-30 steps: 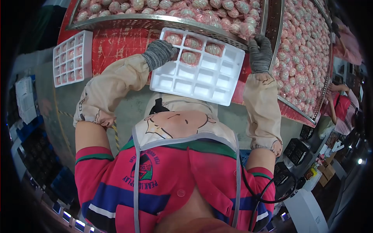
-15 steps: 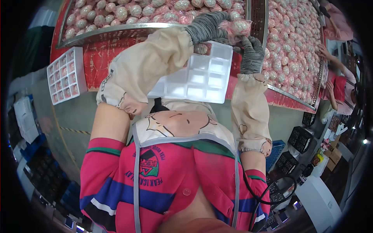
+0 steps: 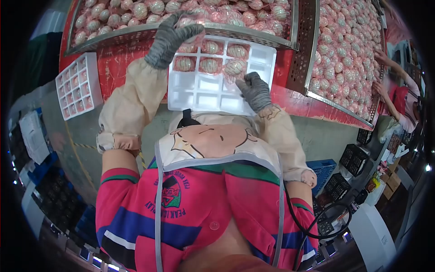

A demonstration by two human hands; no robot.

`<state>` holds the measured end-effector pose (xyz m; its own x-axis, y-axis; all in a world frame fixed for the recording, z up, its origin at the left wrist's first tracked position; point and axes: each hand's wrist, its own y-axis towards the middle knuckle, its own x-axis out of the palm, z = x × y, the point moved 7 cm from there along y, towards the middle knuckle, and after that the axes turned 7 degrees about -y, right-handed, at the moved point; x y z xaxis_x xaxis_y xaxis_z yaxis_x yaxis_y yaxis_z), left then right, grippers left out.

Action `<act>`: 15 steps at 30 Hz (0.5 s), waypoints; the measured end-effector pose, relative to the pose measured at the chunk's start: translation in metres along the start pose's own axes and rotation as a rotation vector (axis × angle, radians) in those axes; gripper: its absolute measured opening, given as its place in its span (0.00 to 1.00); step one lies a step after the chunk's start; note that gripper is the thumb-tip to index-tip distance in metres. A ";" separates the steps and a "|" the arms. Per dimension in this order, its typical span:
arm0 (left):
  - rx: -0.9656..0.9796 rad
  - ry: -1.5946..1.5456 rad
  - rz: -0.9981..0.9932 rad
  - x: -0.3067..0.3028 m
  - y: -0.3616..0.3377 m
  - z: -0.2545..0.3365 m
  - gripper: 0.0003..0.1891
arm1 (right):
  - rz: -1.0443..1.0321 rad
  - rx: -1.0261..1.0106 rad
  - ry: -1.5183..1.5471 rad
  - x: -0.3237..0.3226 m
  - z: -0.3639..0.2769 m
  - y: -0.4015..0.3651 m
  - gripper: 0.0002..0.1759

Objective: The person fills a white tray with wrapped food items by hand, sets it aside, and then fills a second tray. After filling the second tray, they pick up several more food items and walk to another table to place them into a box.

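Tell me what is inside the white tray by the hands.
Wrapped pink-white balls sit in the two upper rows of the white tray; lower cells show bare white. The left hand covers its upper-left corner, the right hand some lower-right cells.

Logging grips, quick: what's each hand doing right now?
Left hand: closed on a wrapped ball.
Right hand: fingers closed on a second ball, in the white tray.

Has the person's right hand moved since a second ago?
Yes. The right hand has come away from the corner of the metal bin, leftward and toward the person. It is now over the white tray, fingertips at a wrapped ball.
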<state>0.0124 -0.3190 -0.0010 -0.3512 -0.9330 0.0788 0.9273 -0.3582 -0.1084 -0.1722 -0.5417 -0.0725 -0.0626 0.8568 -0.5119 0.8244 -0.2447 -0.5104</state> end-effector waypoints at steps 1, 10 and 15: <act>-0.004 -0.007 0.004 -0.002 -0.008 -0.001 0.19 | -0.054 -0.163 -0.540 -0.005 -0.007 -0.004 0.13; -0.102 -0.005 0.110 -0.025 -0.050 -0.021 0.22 | -0.081 -0.880 -1.146 0.027 -0.065 0.026 0.17; -0.134 -0.080 0.138 -0.028 -0.061 -0.030 0.23 | -0.131 -0.803 -1.220 0.034 -0.070 0.016 0.18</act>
<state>-0.0385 -0.2714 -0.0263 -0.2061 -0.9695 0.1324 0.9385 -0.2341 -0.2537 -0.1217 -0.4843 -0.0500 -0.2499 -0.1539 -0.9560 0.8349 0.4657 -0.2932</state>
